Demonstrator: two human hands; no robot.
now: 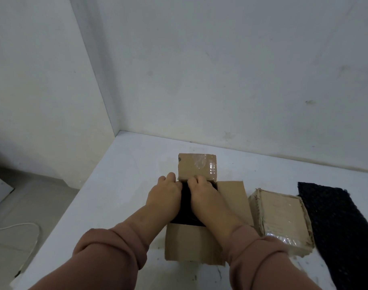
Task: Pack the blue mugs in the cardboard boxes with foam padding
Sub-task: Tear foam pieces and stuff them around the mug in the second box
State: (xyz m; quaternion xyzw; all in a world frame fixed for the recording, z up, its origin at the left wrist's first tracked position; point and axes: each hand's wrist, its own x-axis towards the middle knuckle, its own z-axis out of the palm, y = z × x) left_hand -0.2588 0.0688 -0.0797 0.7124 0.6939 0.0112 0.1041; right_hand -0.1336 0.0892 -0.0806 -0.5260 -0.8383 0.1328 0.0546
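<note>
An open cardboard box [191, 243] stands in the middle of the white table, its flaps spread outward; the far flap [196, 166] carries clear tape. Black foam padding [186, 208] fills the opening. My left hand [164, 193] and my right hand [201, 191] lie side by side on top of the foam, with their fingers curled down into the box at its far edge. The fingertips are hidden inside. No blue mug shows; the hands and the foam cover whatever is in the box.
A second cardboard box [281, 218], shut and taped, sits just right of the open one. A dark foam sheet [335, 227] lies along the table's right side. White walls meet in a corner behind. A white cable [22, 226] lies on the floor at left.
</note>
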